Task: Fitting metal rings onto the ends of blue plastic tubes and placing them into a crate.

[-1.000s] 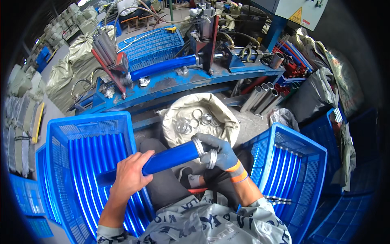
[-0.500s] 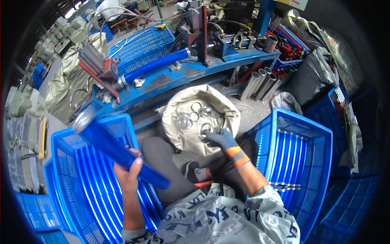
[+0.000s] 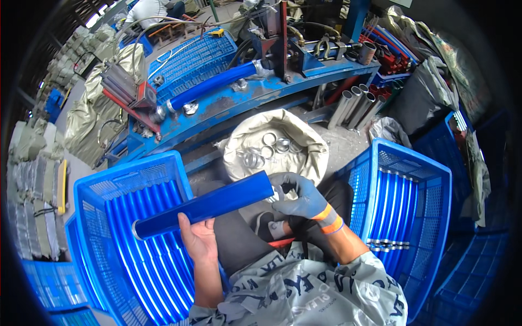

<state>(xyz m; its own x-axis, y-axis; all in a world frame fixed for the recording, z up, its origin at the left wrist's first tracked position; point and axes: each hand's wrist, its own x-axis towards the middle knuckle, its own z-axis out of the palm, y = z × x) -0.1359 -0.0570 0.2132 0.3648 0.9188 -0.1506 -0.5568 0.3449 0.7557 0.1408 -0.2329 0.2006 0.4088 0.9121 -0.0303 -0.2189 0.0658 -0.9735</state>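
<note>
Blue tube [image 3: 217, 204] hangs over our lap [image 3: 234, 244], left hand [image 3: 200, 239] cupping it between thumb and fingers, gloved right hand [image 3: 302, 198] pinching a silvery ring [image 3: 278, 192] by its end, which we could fumble if either wobbles.

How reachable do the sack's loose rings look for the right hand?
Probably yes: the sack is open, the right hand is near its rim, and the loose rings lie uncovered, though that hand holds another ring.
</note>
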